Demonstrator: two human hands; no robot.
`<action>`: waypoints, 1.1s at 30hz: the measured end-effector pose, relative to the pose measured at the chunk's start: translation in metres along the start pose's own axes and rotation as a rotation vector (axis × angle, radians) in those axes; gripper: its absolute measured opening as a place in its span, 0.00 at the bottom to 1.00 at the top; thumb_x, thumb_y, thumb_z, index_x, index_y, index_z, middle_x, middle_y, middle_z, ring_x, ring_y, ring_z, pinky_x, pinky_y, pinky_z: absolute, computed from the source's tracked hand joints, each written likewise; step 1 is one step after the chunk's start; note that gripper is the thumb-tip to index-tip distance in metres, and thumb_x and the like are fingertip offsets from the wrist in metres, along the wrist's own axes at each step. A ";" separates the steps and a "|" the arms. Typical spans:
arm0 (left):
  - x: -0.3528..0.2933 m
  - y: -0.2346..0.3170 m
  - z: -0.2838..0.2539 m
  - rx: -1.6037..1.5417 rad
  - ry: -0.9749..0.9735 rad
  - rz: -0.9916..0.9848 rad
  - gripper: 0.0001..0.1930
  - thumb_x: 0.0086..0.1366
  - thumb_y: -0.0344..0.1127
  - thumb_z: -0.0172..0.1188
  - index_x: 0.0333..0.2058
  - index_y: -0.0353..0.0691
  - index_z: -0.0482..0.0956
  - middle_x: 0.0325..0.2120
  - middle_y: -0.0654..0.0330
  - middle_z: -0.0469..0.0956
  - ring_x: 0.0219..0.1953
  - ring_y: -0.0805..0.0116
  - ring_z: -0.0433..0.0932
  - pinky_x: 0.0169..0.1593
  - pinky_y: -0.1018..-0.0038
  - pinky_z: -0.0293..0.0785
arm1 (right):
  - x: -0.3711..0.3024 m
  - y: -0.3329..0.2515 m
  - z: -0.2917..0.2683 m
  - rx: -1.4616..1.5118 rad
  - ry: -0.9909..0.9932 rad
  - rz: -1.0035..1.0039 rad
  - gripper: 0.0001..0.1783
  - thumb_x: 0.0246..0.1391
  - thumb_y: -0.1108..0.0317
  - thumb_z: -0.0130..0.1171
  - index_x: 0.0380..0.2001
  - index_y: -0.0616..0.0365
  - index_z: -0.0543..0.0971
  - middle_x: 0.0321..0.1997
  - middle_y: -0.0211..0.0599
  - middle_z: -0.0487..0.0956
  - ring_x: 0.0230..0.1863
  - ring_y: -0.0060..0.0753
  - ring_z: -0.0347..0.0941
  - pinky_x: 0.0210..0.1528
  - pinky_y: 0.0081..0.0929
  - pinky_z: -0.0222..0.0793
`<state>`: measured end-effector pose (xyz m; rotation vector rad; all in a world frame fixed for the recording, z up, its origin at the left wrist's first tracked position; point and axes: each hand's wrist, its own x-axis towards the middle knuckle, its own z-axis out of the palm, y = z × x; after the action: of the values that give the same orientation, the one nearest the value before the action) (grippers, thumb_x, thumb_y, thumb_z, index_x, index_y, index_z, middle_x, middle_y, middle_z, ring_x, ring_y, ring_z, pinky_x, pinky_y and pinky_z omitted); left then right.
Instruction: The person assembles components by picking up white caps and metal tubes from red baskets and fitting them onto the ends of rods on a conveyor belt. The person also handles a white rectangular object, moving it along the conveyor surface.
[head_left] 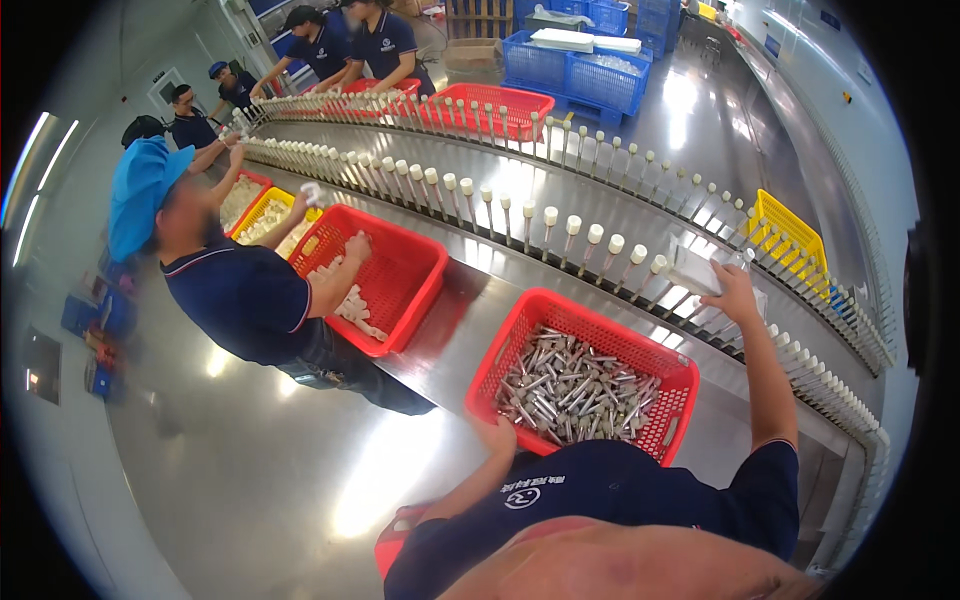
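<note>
A: Two hands in the head view. Right hand (733, 283) was up at right of centre, on the conveyor line (560, 190), fingers closed round a pale, clear piece (700, 268) just above the row of pegs (590, 240). Couldn't tell what the piece was.

B: Left?

A: Left hand (492, 432) sat low at centre, on the near rim of the red basket (520, 330). Whether it gripped the rim or just rested there, couldn't tell. The two hands were well apart.

B: Stock status?

A: Basket was still thick with metal tubes (575, 390), bottom fully covered. My read: plenty left to load. Pegs to the left of the right hand carried white caps; the ones curving off toward the lower right looked capped too, but blurred.

B: Others on the line?

A: Co-worker in a blue cap (145, 190) at left of frame, one hand in a second red basket (400, 270) of small white parts (350, 305). More people at upper left, by further red baskets. Yellow basket (790, 235) at right, blue crates (580, 65) at top centre.

B: Progress overall?

A: Mid-run, by my judgement. Nothing showed a finished count.
</note>
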<state>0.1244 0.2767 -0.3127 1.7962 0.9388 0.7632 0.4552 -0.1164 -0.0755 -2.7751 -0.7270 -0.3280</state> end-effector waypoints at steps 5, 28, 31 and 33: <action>-0.001 0.007 0.001 -0.205 -0.035 -0.141 0.42 0.47 0.18 0.50 0.63 0.28 0.45 0.59 0.39 0.57 0.63 0.47 0.57 0.67 0.63 0.50 | -0.005 0.005 -0.028 0.096 0.037 0.013 0.48 0.22 0.55 0.76 0.54 0.59 0.73 0.44 0.49 0.76 0.45 0.51 0.72 0.50 0.38 0.65; 0.008 0.017 0.001 -0.059 0.015 -0.095 0.43 0.47 0.16 0.48 0.64 0.40 0.43 0.49 0.45 0.70 0.50 0.52 0.73 0.54 0.65 0.68 | -0.010 0.014 -0.025 0.115 0.031 0.169 0.47 0.24 0.56 0.76 0.54 0.57 0.73 0.49 0.49 0.74 0.50 0.52 0.69 0.53 0.40 0.63; 0.006 0.017 0.002 -0.020 0.055 -0.124 0.43 0.47 0.17 0.47 0.64 0.38 0.44 0.49 0.45 0.70 0.50 0.52 0.73 0.55 0.65 0.67 | -0.008 0.019 -0.008 -0.054 0.104 0.021 0.46 0.24 0.55 0.76 0.53 0.55 0.74 0.44 0.48 0.76 0.46 0.50 0.71 0.50 0.38 0.66; 0.006 0.007 0.001 -0.070 0.011 -0.096 0.42 0.47 0.17 0.47 0.64 0.37 0.44 0.48 0.46 0.70 0.49 0.53 0.73 0.54 0.66 0.68 | -0.016 0.025 -0.005 -0.051 0.086 0.038 0.46 0.23 0.55 0.76 0.53 0.56 0.75 0.44 0.48 0.76 0.46 0.50 0.71 0.50 0.38 0.66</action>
<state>0.1303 0.2798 -0.3055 1.6756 0.9867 0.7371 0.4535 -0.1467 -0.0796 -2.7987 -0.6539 -0.4618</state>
